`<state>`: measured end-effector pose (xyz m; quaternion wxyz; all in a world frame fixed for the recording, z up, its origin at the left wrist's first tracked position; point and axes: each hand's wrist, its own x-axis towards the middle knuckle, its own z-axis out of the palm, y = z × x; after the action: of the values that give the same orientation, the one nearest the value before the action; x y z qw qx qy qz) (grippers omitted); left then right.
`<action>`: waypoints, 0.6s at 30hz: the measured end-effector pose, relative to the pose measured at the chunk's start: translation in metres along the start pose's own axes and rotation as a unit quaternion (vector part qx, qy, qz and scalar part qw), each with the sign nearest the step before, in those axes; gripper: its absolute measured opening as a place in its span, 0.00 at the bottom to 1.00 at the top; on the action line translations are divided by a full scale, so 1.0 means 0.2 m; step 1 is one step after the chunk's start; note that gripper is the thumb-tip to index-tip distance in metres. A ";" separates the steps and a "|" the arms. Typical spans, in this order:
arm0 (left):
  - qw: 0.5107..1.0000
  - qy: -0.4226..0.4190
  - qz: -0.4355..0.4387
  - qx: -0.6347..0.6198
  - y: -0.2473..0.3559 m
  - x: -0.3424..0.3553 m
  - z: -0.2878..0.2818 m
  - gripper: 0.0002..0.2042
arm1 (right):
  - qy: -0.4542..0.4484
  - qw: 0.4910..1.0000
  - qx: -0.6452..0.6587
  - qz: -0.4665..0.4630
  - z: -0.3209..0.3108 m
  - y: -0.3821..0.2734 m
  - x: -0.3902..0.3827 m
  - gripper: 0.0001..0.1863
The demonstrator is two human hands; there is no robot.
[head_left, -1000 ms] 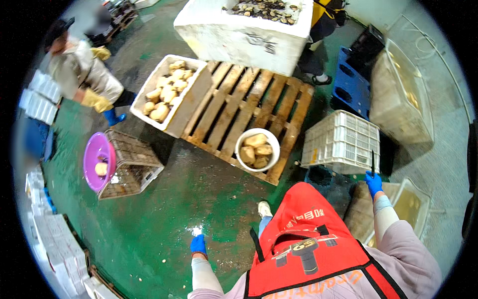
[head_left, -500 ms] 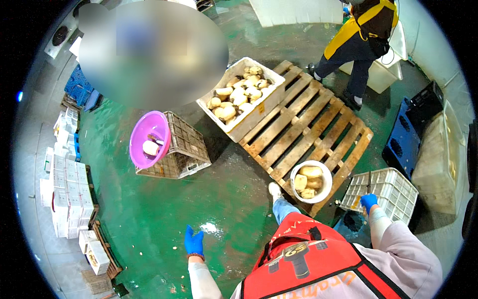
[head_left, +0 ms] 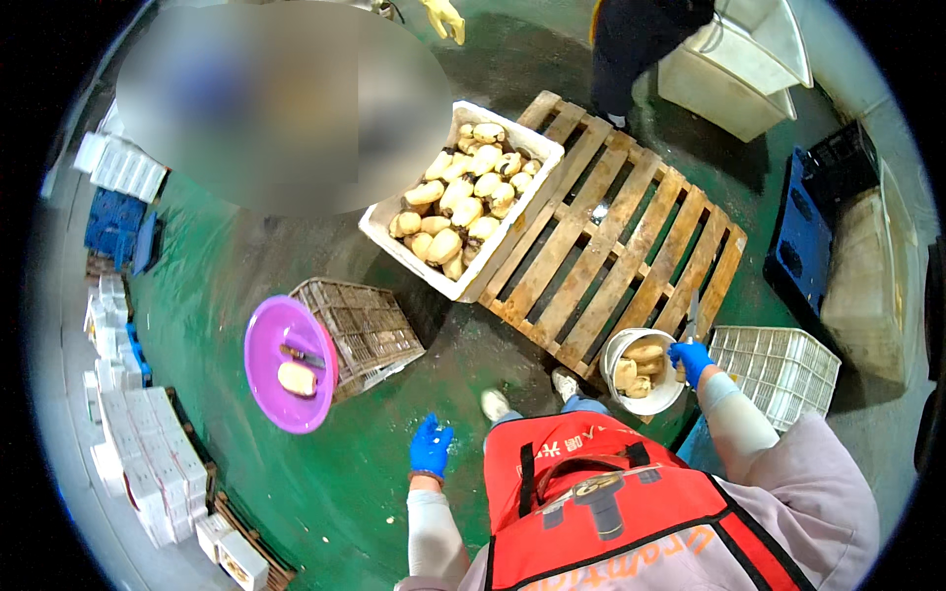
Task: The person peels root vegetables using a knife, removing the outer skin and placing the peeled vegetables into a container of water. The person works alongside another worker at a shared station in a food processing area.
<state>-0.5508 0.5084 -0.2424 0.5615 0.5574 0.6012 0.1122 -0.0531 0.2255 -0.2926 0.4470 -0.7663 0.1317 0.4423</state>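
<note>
My right hand (head_left: 691,361) in a blue glove is closed on an upright knife (head_left: 693,317), just right of a white bucket (head_left: 665,394) holding pale yellow root pieces (head_left: 641,357). My left hand (head_left: 430,445), also gloved blue, hangs over the green floor with fingers apart, holding nothing. To its left a purple basin (head_left: 266,360) rests on a dirty plastic crate (head_left: 376,340), with a pale piece (head_left: 296,378) and a knife-like item inside. Further forward a white foam box (head_left: 379,236) is heaped with pale roots (head_left: 463,197) on the edge of a wooden pallet (head_left: 601,266).
A white crate (head_left: 774,369) lies right of the bucket, with a blue pallet (head_left: 796,236) and tubs (head_left: 862,305) beyond. A person in dark trousers (head_left: 631,49) stands past the pallet; another's yellow glove (head_left: 443,20) shows at top. Stacked white boxes (head_left: 158,473) line the left.
I have moved forward, so the bucket, pallet and basin sit nearer my feet. My right hand with the knife is now beside the bucket. The person in dark trousers has shifted.
</note>
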 end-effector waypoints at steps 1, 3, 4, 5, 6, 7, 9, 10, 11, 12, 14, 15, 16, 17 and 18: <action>1.000 -0.003 0.004 -0.003 0.17 0.10 -0.03 0.28 | -0.005 1.000 0.015 -0.019 0.06 0.01 0.05 0.08; 0.999 0.002 0.034 0.021 0.29 0.32 -0.13 0.28 | -0.072 0.992 0.104 0.008 0.25 -0.03 0.07 0.09; 0.997 0.003 0.065 0.046 0.29 0.50 -0.20 0.28 | -0.098 0.983 0.156 0.007 0.38 -0.05 0.07 0.11; 0.993 0.002 0.097 0.071 0.30 0.67 -0.25 0.28 | -0.083 0.979 0.186 0.010 0.51 -0.07 0.07 0.11; 0.991 0.003 0.078 0.109 0.40 0.83 -0.26 0.28 | -0.064 0.974 0.216 0.013 0.64 -0.11 0.04 0.12; 0.982 0.020 0.087 0.167 0.36 1.05 -0.32 0.29 | -0.121 0.951 0.269 0.098 0.78 -0.22 -0.06 0.13; 0.969 -0.006 0.206 0.137 0.38 1.49 -0.25 0.30 | -0.091 0.944 0.314 0.043 0.97 -0.08 0.10 0.17; 0.984 -0.022 0.151 0.091 0.62 1.53 -0.11 0.30 | -0.082 0.939 0.332 0.042 1.08 0.00 0.15 0.19; 0.973 -0.020 0.126 0.190 0.71 1.68 -0.08 0.31 | -0.093 0.933 0.339 0.076 1.21 0.08 0.24 0.20; 0.978 -0.041 0.176 0.099 0.56 1.96 -0.12 0.32 | -0.109 0.929 0.335 0.110 1.30 0.15 0.35 0.21; 0.981 0.005 0.171 0.091 0.56 2.28 -0.06 0.35 | -0.094 0.919 0.368 0.106 1.54 0.20 0.40 0.21; 0.970 0.014 0.158 0.185 0.60 2.41 -0.05 0.37 | -0.065 0.918 0.371 0.122 1.66 0.24 0.45 0.22; 0.962 0.046 0.155 0.221 0.62 2.54 -0.03 0.38 | -0.042 0.917 0.374 0.132 1.78 0.26 0.53 0.22; 0.953 0.071 0.137 0.262 0.65 2.68 0.00 0.36 | -0.040 0.906 0.397 0.140 1.89 0.30 0.64 0.21; 0.922 0.081 0.190 0.327 0.61 2.86 -0.06 0.37 | -0.045 0.896 0.416 0.148 2.00 0.34 0.75 0.21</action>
<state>-0.3503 1.0122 -0.4596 0.2655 0.8028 0.5306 0.0590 -0.2317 0.5372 -0.5337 0.6598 -0.4617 0.3954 0.4418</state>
